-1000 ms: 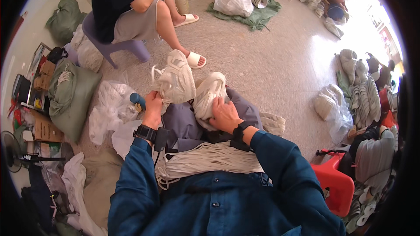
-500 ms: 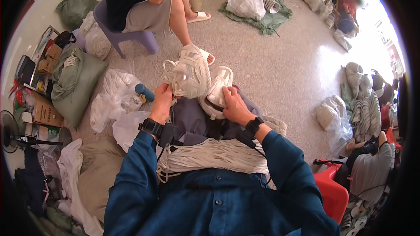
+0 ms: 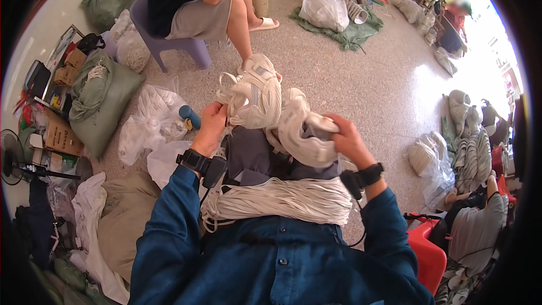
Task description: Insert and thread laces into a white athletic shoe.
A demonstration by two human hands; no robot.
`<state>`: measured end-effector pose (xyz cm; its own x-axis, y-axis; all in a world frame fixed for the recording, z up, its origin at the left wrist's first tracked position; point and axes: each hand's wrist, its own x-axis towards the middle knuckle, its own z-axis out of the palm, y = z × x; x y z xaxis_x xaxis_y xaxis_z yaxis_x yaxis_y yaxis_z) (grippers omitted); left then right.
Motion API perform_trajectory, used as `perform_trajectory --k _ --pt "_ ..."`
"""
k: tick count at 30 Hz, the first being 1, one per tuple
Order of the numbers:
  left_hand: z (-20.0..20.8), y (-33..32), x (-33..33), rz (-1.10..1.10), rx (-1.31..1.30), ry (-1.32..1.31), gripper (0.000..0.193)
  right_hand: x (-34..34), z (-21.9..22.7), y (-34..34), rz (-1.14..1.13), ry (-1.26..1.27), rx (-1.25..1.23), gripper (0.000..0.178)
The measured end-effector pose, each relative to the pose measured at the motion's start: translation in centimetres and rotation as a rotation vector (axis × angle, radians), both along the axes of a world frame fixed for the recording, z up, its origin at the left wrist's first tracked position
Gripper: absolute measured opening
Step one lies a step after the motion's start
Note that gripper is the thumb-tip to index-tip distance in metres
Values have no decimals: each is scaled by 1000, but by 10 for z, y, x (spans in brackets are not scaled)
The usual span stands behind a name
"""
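My left hand (image 3: 211, 126) grips a cream sneaker upper (image 3: 257, 93) by its near left edge; a loop of lace sticks out at its left. To the right, my right hand (image 3: 349, 140) has its fingers closed on the rim of a second cream sneaker upper (image 3: 305, 138), whose opening faces upward. The two uppers hang side by side over my knees and touch or overlap in the middle. Across my lap lies a thick bundle of white shoelaces (image 3: 282, 200), below both hands and apart from them.
A seated person (image 3: 203, 5) on a purple chair (image 3: 148, 31) is just ahead. At left are a clear bag (image 3: 149, 124), a blue bottle (image 3: 189, 116) and a green sack (image 3: 104, 107). More uppers (image 3: 473, 149) are piled at right, near a red chair (image 3: 424, 248).
My right hand has moved right and turned, swinging the right upper round so its side and opening show. The left upper has tilted slightly and shifted a little right.
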<state>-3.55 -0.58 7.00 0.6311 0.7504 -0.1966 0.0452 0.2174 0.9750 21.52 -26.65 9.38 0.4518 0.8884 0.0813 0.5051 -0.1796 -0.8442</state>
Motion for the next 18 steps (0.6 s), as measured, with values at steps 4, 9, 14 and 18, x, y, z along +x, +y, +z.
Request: perform_trajectory --k 4,9,14,18 --pt "8 -2 12 -15 -29 64 29 37 31 -52 190 471 -206 39" --pt "1 -7 54 -154 537 241 24 131 -63 -179 -210 1456 173 40" --pt "-3 -50 45 -139 999 325 16 61 -41 -127 -239 1219 580 41" --pt "-3 -68 52 -150 999 382 16 -4 -18 -73 -205 991 370 35"
